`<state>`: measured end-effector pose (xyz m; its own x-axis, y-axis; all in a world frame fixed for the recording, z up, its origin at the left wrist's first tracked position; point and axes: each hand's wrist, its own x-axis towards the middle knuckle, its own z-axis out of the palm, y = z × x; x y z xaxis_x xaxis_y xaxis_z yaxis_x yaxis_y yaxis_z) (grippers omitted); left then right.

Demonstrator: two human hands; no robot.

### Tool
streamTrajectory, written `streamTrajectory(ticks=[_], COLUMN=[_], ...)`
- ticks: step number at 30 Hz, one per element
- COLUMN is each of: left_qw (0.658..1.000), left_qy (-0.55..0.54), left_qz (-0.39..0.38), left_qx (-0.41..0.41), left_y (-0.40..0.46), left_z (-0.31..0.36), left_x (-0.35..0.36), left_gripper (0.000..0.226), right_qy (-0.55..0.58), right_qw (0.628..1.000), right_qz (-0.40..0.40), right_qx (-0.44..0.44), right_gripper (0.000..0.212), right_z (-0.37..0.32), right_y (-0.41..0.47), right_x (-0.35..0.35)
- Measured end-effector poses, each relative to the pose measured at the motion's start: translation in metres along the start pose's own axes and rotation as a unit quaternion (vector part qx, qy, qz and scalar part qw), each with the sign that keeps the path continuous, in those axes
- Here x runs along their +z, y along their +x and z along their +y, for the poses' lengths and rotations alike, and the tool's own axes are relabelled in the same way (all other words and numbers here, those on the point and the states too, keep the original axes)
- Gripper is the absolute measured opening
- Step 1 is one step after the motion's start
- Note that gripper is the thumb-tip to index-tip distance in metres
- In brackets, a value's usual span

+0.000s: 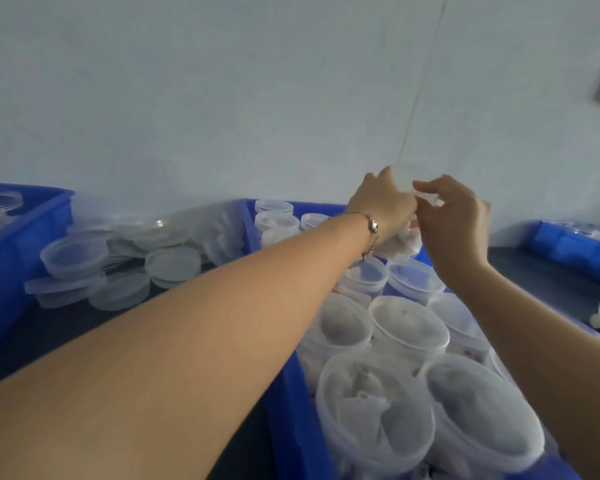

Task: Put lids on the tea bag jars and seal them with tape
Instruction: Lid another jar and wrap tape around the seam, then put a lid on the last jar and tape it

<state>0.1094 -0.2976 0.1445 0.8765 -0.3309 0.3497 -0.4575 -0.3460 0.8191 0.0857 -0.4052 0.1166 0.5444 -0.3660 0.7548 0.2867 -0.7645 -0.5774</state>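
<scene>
Two hands are raised together over the far end of a blue crate (pixel 288 393): the left hand (pixel 383 206) and right hand (pixel 454 220) are curled on a blurred clear lid (pixel 404 183). About ten jars (pixel 409 327) are packed in the crate; loose lids (pixel 172 263) are heaped at its left edge.

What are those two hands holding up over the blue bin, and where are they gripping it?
A clear lid, blurred; left hand and right hand seem to pinch its opposite edges.
</scene>
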Motion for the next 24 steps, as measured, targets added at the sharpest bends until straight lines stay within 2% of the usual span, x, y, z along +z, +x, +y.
streamTrajectory(ticks=[4,6,10,13,16,18,20,22,24], left_qw=[0.999,0.997,0.988,0.978,0.951,0.912,0.879,0.871,0.883], left_qy=[0.001,0.045,0.069,0.125,0.272,0.374,0.436,0.451,0.43], left_qz=[-0.044,-0.055,-0.121,-0.147,-0.144,-0.168,-0.19,-0.196,-0.188], left_qx=[0.017,0.003,-0.065,-0.074,-0.034,-0.011,-0.009,-0.003,0.018], left_y=[0.023,0.036,0.043,0.041,0.034,0.028,0.024,0.021,0.017], left_z=[-0.017,-0.023,-0.048,-0.066,-0.07,-0.073,-0.073,-0.069,-0.068], left_x=[0.0,0.002,0.018,0.03,0.036,0.038,0.036,0.03,0.018], left_gripper=[0.068,0.075,0.078,0.073,0.05,0.05,0.056,0.059,0.058], right_qy=[-0.028,-0.025,-0.099,-0.132,-0.205,-0.268,-0.28,-0.277,-0.266], right_qw=[0.999,1.0,0.993,0.98,0.949,0.92,0.908,0.905,0.901], right_qz=[0.012,0.0,-0.064,-0.129,-0.22,-0.275,-0.3,-0.308,-0.326], right_qx=[-0.012,-0.011,0.012,0.072,0.095,0.082,0.084,0.094,0.107], right_gripper=[0.018,0.018,0.019,0.03,0.029,0.023,0.029,0.036,0.036], right_z=[0.019,0.023,0.043,0.061,0.07,0.072,0.07,0.068,0.068], right_y=[0.014,0.02,0.014,0.007,0.004,0.003,0.004,0.007,0.009], right_x=[0.008,0.013,0.024,0.028,0.032,0.034,0.035,0.036,0.036])
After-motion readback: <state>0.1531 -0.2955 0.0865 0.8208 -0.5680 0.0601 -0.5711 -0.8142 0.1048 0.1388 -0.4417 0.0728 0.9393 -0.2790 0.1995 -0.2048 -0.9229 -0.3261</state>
